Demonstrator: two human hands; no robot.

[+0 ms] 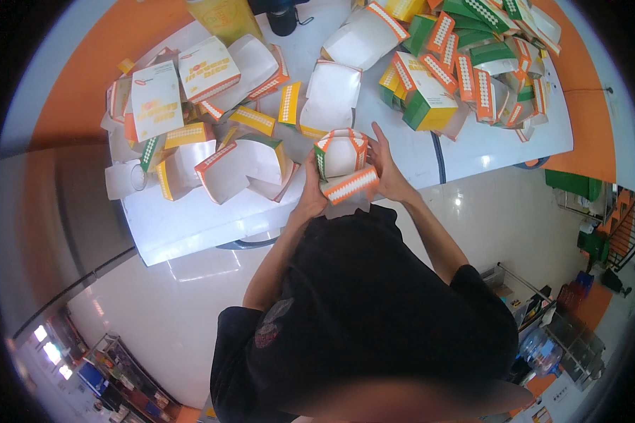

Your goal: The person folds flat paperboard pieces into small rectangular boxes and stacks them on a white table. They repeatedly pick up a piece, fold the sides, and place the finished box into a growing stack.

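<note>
Box in hand: small carton [342, 163], white inside with orange and green dotted edges, held just above the near edge of the white table [190, 225], between both hands and close to the body.
Left hand: left hand [310, 201] is closed on the carton's left and lower side, fingers wrapped under it.
Right hand: right hand [386, 169] grips the carton's right side, fingers spread up along the wall, thumb near the front flap.
Box state: walls stand up and the cavity is open; the orange front flap [349, 185] folds outward, so folding looks underway, not finished.
Done, as judged: several cartons on the left look fully formed and shut, such as 2 white boxes with orange print [180, 84].
Half done: open white shells [243, 169] lie just left of the hands, and more open ones [331, 95] lie behind them.
Left to do: a dense heap of green, orange and yellow cartons [466, 70] at the table's far right, many seemingly flat or loosely open.
Progress: probably midway at best; the unformed heap looks larger than the finished group.
</note>
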